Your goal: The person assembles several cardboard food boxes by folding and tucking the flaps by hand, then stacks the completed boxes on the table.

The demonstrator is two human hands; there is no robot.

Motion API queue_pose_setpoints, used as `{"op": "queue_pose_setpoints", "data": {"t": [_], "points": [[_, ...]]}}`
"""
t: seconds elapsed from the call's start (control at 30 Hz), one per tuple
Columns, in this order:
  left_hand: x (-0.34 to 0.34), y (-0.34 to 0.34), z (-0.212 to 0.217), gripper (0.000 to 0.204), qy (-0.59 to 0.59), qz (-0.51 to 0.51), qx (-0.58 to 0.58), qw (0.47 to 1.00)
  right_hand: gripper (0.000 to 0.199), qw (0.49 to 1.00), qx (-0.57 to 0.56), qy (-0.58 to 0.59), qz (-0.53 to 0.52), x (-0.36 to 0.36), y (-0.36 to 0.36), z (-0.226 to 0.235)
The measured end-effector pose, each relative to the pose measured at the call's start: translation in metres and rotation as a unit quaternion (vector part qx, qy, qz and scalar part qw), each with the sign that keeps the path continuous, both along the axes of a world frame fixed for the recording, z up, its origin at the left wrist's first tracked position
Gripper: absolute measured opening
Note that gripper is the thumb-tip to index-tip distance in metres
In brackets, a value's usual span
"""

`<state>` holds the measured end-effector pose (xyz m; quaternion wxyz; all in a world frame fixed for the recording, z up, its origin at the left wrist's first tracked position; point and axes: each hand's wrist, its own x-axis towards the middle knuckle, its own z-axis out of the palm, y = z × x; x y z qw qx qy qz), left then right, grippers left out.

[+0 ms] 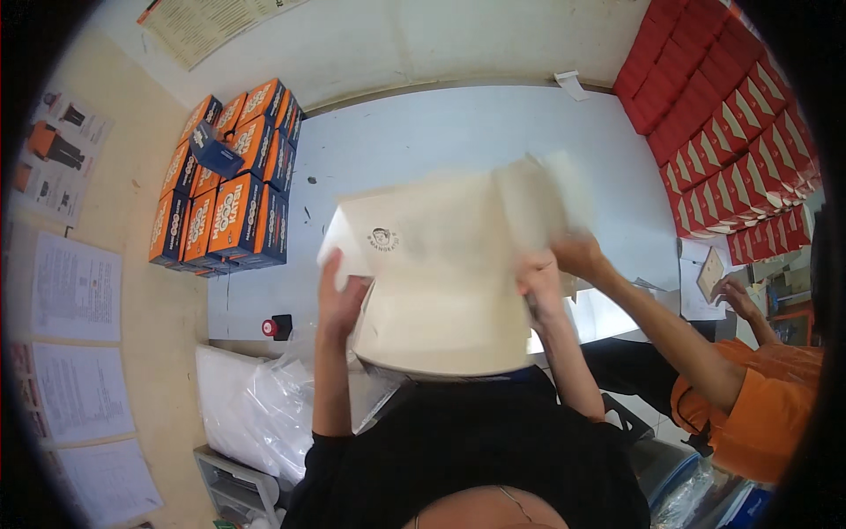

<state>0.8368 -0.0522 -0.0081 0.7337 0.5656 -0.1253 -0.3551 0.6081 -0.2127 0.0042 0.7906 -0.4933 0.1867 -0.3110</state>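
A cream cardboard box (pixel 441 300), partly unfolded with a small round dark print on it, is held up in front of my chest. My left hand (pixel 339 300) grips its left side, the thumb toward the panel and the fingers behind the side flap. My right hand (pixel 539 278) is closed on its right edge, slightly blurred. Just beyond my right hand, another person's hand (pixel 577 254) reaches in from the right. It touches or holds a blurred cream card piece (pixel 533 194) at the box's upper right; whether the two pieces are joined I cannot tell.
Orange-and-navy boxes (pixel 216 216) are stacked at the left of the pale table (pixel 423 132). Red boxes (pixel 714 123) form a tall stack at the right. A red-topped stamp (pixel 270 327) lies by the front edge, above clear plastic bags (pixel 282 397). An orange-sleeved person (pixel 749 397) stands at right.
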Motion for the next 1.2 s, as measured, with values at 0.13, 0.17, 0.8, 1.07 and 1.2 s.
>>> {"op": "queue_pose_setpoints", "data": {"t": [0.13, 0.17, 0.8, 1.07, 1.2], "points": [[-0.012, 0.014, -0.029, 0.05, -0.094, -0.05, 0.09, 0.99, 0.014, 0.939, -0.296, 0.095, -0.148, 0.048, 0.017, 0.006], [-0.009, 0.016, -0.034, 0.048, -0.175, -0.039, 0.133, 0.975, 0.017, 0.926, -0.321, 0.062, -0.19, 0.053, 0.014, 0.006], [-0.024, 0.029, -0.064, 0.048, -0.342, 0.067, 0.256, 0.902, 0.048, 0.894, -0.324, 0.306, 0.042, 0.047, 0.022, -0.097], [-0.038, 0.068, -0.097, 0.061, -0.329, -0.084, 0.201, 0.919, 0.084, 0.878, -0.367, 0.216, 0.218, 0.02, 0.033, -0.131], [-0.032, 0.065, -0.097, 0.063, -0.332, -0.131, 0.1, 0.929, 0.1, 0.867, -0.386, 0.219, 0.228, 0.023, 0.018, -0.11]]}}
